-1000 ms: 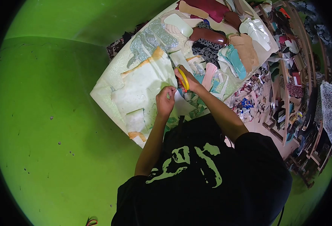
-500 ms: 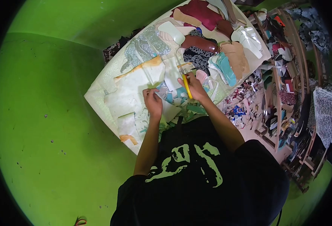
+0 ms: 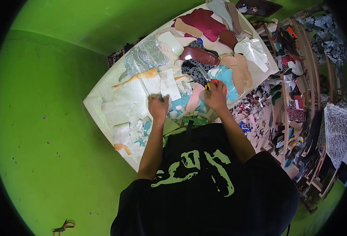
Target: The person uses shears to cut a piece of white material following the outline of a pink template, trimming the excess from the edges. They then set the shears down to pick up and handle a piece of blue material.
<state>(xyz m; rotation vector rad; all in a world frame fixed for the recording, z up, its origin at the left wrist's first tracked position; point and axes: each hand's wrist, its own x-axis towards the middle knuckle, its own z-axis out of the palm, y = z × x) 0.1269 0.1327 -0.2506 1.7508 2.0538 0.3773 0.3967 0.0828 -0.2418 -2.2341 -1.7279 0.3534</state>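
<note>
My right hand [image 3: 216, 96] is closed around the handles of a pair of scissors [image 3: 203, 73] with red and yellow grips. Their metal blades point up and left over black patterned material. My left hand [image 3: 158, 107] pinches the lower edge of a small white piece [image 3: 169, 83], which looks like sheet or cardboard. Under and left of that hand lies a larger white sheet [image 3: 130, 96] with a brownish-orange upper edge. Between the hands are a pink strip [image 3: 195, 97] and several blue and white offcuts.
The pale table [image 3: 96, 106] bears maroon material [image 3: 203, 24], a glossy brown piece [image 3: 199, 56], tan pieces [image 3: 238, 70] and silver glitter material [image 3: 146, 55]. Scraps litter the floor [image 3: 256, 108] at right, beside a cluttered wooden rack [image 3: 285, 118]. A green wall [image 3: 43, 98] stands left.
My right hand has moved right, away from my left, and the scissors have turned, showing their red grip. My left hand now grips the small white piece. The view has shifted slightly.
</note>
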